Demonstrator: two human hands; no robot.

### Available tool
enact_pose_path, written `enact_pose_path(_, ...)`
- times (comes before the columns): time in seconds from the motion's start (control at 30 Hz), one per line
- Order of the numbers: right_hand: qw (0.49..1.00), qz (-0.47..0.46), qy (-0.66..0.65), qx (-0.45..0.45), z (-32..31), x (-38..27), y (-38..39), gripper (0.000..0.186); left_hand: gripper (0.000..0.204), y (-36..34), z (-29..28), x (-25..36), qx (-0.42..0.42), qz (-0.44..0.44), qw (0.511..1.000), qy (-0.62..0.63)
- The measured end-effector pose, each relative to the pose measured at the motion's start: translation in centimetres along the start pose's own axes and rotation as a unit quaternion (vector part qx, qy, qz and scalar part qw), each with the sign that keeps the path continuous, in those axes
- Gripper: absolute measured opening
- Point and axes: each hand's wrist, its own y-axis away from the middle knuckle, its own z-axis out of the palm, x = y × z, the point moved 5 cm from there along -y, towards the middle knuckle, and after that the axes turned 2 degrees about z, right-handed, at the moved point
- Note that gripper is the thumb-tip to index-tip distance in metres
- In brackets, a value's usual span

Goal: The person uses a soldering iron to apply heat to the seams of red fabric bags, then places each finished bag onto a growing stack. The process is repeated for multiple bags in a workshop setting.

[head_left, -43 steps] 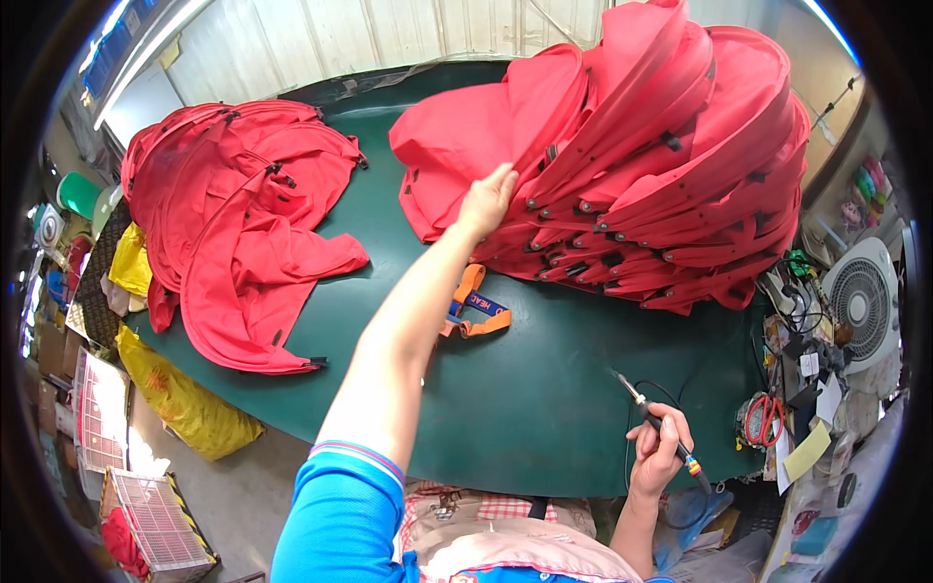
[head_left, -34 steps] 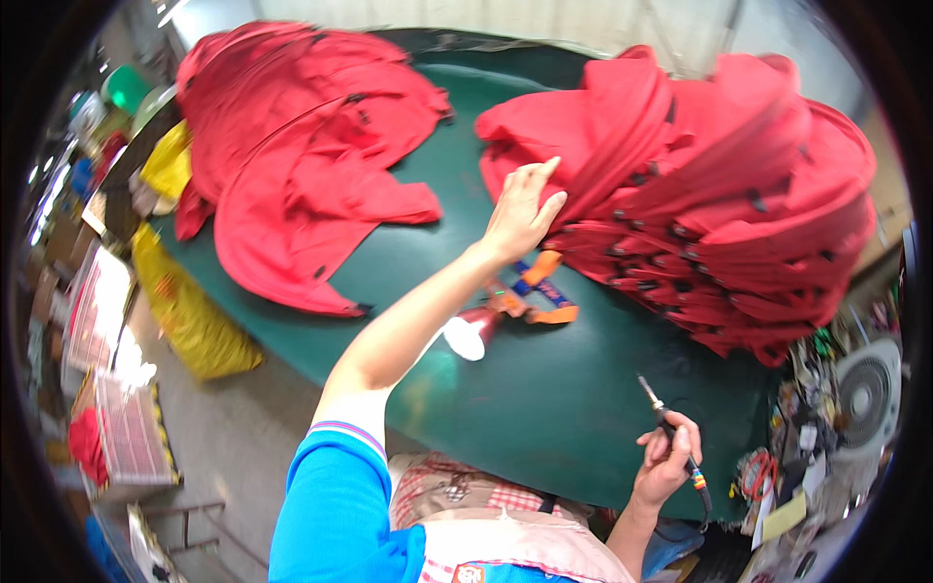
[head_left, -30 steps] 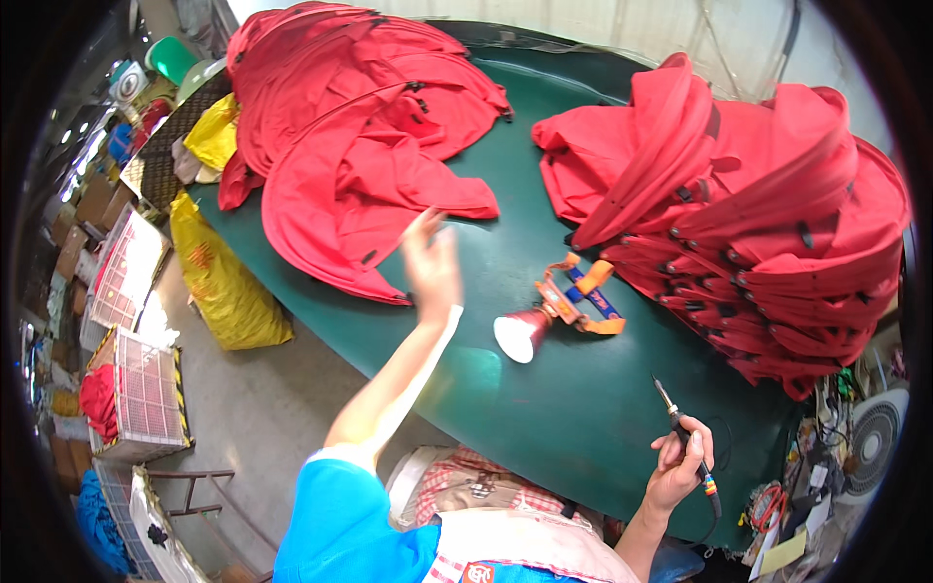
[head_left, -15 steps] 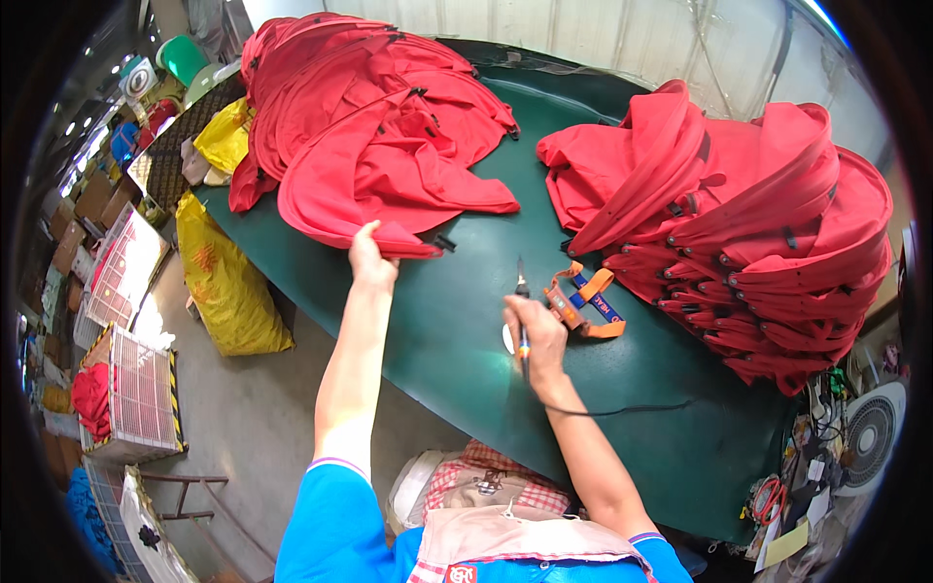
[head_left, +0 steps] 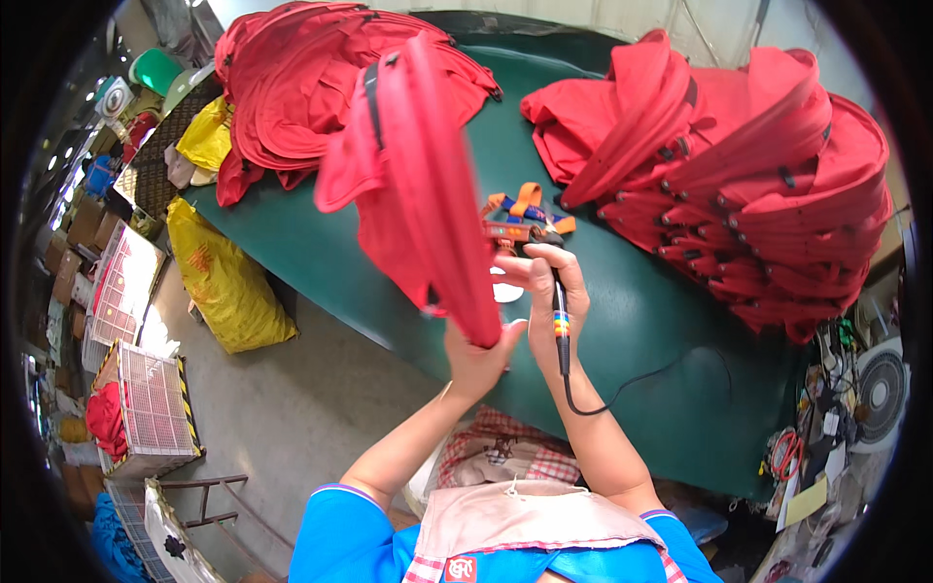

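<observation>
My left hand [head_left: 474,364] grips the lower end of a red fabric canopy [head_left: 418,185]. The canopy is lifted off the table, its curved rim on edge and slightly blurred. Close to its right side, my right hand [head_left: 571,296] holds a corded soldering iron [head_left: 561,335] with a striped band. The iron's tip is hidden behind the fingers. Just beyond that hand lies a headlamp [head_left: 510,231] with an orange and blue strap [head_left: 528,202], partly covered by the canopy and fingers. A white round thing [head_left: 505,290] shows between canopy and right hand.
Red canopies are heaped at the far left [head_left: 292,97] and stacked at the right [head_left: 739,185] of the green table [head_left: 651,389]. The iron's black cord [head_left: 646,374] trails rightward. A yellow sack [head_left: 228,282] and wire basket [head_left: 151,398] stand left; a fan [head_left: 882,398] is at right.
My left hand has lifted one canopy from the left heap and brought it right and nearer me. The right hand has moved slightly up and right, turning the soldering iron.
</observation>
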Motion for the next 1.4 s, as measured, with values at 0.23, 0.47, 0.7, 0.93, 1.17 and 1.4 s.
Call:
enact_pose_path(0.23,0.960,-0.099,0.261,0.030,-1.1,-5.3,2.5,0.031,0.031,1.4,3.4,4.1,-0.089,-0.144,0.969,0.179)
enact_pose_path(0.47,0.984,-0.072,0.132,0.094,-4.6,-6.6,1.6,0.035,0.025,0.1,-1.2,3.8,0.139,0.081,0.982,0.101)
enact_pose_path(0.7,0.975,-0.040,0.189,0.107,-8.2,-2.5,-2.2,0.039,0.047,-0.7,-0.1,0.2,0.036,-0.187,0.876,0.443)
enact_pose_path(0.93,0.959,-0.013,0.282,0.011,-4.4,-2.6,-3.5,0.040,0.065,-2.1,2.1,1.2,-0.222,-0.225,0.929,0.193)
enact_pose_path(1.17,0.979,-0.081,0.174,0.067,-8.4,-8.2,5.1,0.044,0.063,-2.4,1.1,0.4,-0.209,-0.220,0.942,0.143)
enact_pose_path(1.4,0.927,-0.032,0.364,-0.084,-6.0,-8.9,10.8,0.026,0.054,-2.3,0.9,-0.3,-0.174,-0.180,0.961,0.120)
